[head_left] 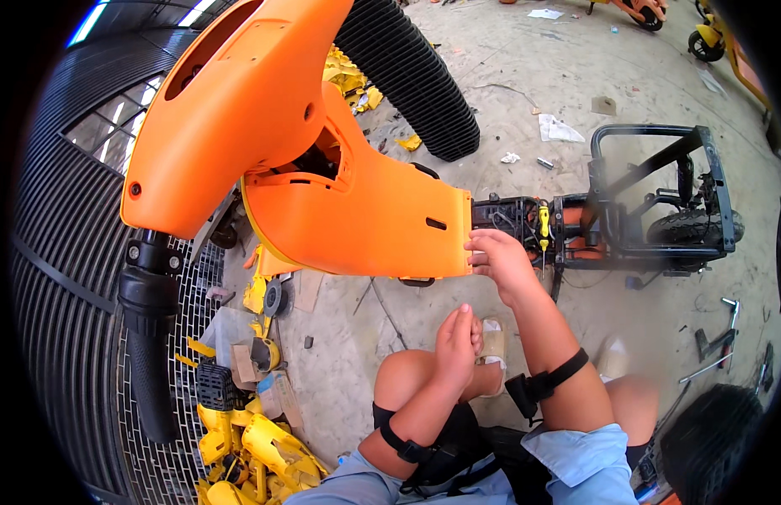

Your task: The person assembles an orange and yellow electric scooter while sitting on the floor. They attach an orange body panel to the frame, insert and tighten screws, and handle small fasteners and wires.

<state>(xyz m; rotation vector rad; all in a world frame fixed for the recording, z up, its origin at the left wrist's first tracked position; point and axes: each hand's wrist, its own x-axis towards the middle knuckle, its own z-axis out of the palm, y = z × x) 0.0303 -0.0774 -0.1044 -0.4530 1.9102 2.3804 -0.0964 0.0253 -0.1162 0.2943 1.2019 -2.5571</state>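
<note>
A scooter with orange body panels fills the upper left, its floor panel point(382, 236) ending in a straight edge near the middle. By that edge, my right hand point(502, 263) has its fingers stretched out and slightly bent, with the tips at or against the panel's corner. Lower down and to the left, my left hand point(459, 341) is closed with its thumb up; whatever it may hold is hidden. Beyond the panel runs the bare black scooter frame point(660, 252). A yellow-handled screwdriver point(544, 223) lies on the frame, just past my right hand.
A black handlebar grip point(151, 370) hangs at the left. Yellow scooter panels point(273, 446) are heaped at the lower left, beside a black crate point(215, 385). A ribbed black tube point(424, 93) stands behind the scooter. Hand tools, including a ratchet wrench point(732, 324), lie on the floor at right.
</note>
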